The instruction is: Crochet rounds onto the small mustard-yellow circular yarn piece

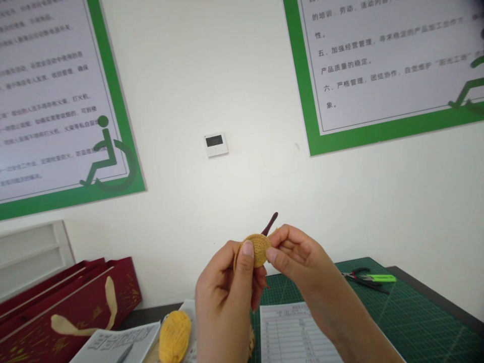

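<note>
My left hand [223, 297] is raised in front of the wall, thumb and fingers pinched on a small round yellow crocheted piece [258, 248]. My right hand [298, 259] pinches the same piece from the right side and also holds a dark crochet hook [269, 224], whose end sticks up behind the piece. Below on the table lies a ball of yellow yarn [174, 336], close under my left wrist.
A green cutting mat [412, 322] covers the table's right part, with pliers with green handles [368, 279] near its far edge. A printed sheet [289, 333] lies under my right forearm. Red gift bags [71, 307] lean at the left. Posters and a thermostat [216, 144] hang on the wall.
</note>
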### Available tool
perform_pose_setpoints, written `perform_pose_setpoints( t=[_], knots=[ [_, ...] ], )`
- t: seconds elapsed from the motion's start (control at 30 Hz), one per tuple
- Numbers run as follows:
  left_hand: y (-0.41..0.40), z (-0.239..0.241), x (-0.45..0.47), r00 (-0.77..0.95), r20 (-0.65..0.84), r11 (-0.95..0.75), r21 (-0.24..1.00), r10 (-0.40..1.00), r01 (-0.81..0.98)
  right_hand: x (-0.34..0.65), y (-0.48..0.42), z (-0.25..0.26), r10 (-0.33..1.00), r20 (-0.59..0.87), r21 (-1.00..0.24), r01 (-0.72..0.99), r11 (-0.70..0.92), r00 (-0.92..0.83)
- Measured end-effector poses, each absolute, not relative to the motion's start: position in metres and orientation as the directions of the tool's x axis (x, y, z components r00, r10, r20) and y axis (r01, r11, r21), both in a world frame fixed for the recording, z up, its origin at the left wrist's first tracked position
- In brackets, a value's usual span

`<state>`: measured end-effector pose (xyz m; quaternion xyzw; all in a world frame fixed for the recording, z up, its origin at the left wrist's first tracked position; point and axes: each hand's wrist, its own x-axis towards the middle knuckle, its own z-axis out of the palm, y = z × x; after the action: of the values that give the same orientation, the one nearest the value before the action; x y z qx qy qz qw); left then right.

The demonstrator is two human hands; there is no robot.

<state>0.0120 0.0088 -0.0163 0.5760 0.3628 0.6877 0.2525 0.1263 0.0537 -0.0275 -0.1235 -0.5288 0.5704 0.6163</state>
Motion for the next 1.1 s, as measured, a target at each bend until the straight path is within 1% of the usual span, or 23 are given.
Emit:
perform_pose_setpoints(
  t=[0.13,0.23,0.47,0.6,0.87,1.1],
  knots=[
    [0.0072,-0.0147,0.0113,-0.197,0.589,-0.6,0.8,0.784,0.006,0.1292,0.0542,-0.0284,0.749,0.54,-0.738,-0.644,0.201,-0.384],
    [0.0071,-0.0141,0.0106,-0.186,0.58,-0.594,0.804,0.793,-0.031,0.1288,0.0542,-0.0289,0.705,0.56,-0.726,-0.668,0.163,-0.435],
    [0.0092,-0.0151,0.0104,-0.18,0.577,-0.589,0.808,0.797,-0.021,0.126,0.0539,-0.0278,0.761,0.545,-0.742,-0.625,0.243,-0.35],
    [0.0098,-0.0143,0.0099,-0.182,0.575,-0.586,0.81,0.798,-0.01,0.127,0.0546,-0.0275,0.793,0.524,-0.754,-0.603,0.262,-0.311],
    [0.0089,-0.0145,0.009,-0.169,0.569,-0.579,0.815,0.805,-0.01,0.1283,0.0553,-0.0268,0.801,0.523,-0.76,-0.585,0.283,-0.291],
    [0.0087,-0.0146,0.0086,-0.165,0.572,-0.579,0.815,0.804,0.002,0.1265,0.0587,-0.0299,0.792,0.559,-0.754,-0.548,0.362,-0.246]
  ],
)
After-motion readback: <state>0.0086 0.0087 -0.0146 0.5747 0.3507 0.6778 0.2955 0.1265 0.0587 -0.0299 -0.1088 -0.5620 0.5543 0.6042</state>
